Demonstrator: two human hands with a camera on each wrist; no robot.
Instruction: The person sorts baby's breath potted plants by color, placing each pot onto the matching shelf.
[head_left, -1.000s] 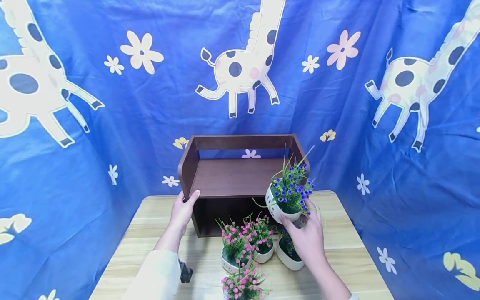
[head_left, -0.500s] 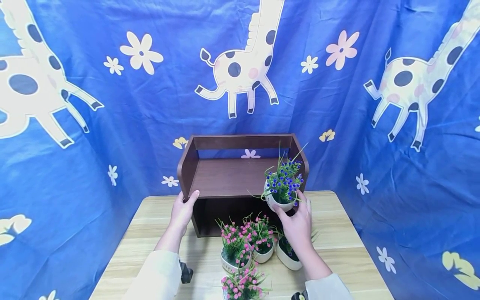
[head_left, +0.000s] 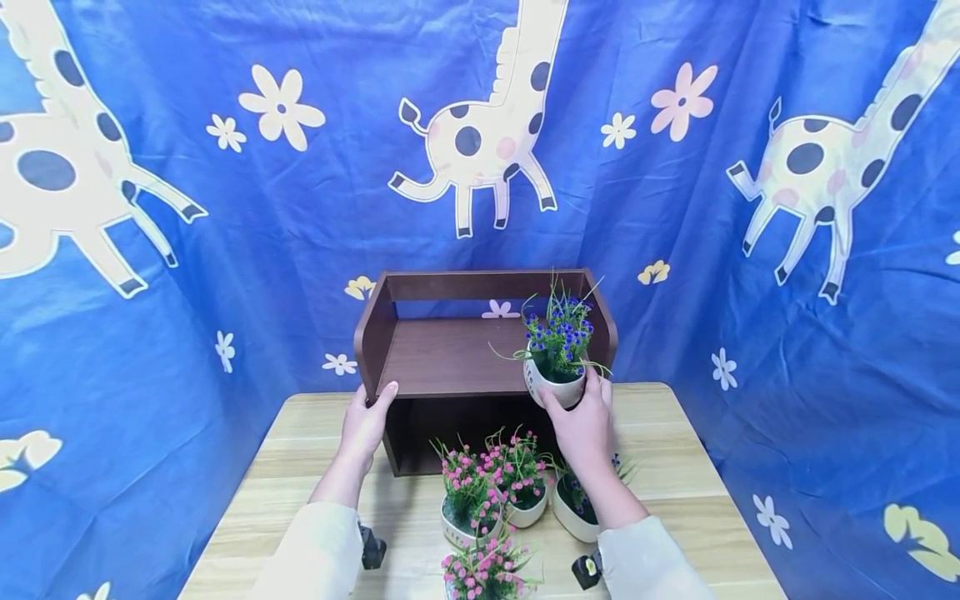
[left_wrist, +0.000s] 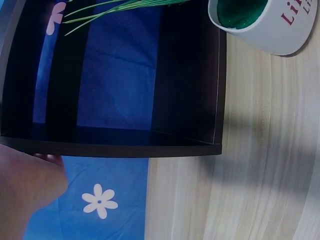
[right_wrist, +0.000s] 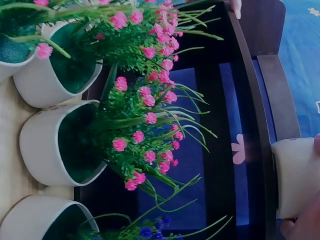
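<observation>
My right hand point(head_left: 588, 429) grips a white flowerpot point(head_left: 551, 388) with artificial blue flowers and green grass, thumb on its near side. The pot is at the right front edge of the upper board of a dark brown two-tier shelf point(head_left: 450, 350); whether its base touches is unclear. In the right wrist view the pot's wall point(right_wrist: 292, 175) shows beside the board edge, with only fingertips of that hand point(right_wrist: 305, 227) visible. My left hand point(head_left: 362, 432) holds the shelf's left front corner, thumb on the upper board. Its other fingers are mostly hidden in the left wrist view.
Before the shelf stand several potted plants: pink-flowered ones point(head_left: 472, 492) and a blue-flowered one point(head_left: 576, 512), partly under my right forearm. They stand on a light wooden table point(head_left: 675, 483). A blue giraffe-patterned curtain point(head_left: 315, 217) surrounds the table at back and sides.
My right hand has carried the blue-flowered pot left and farther back, from in front of the shelf to the upper board's right front edge. The left hand keeps its hold on the shelf.
</observation>
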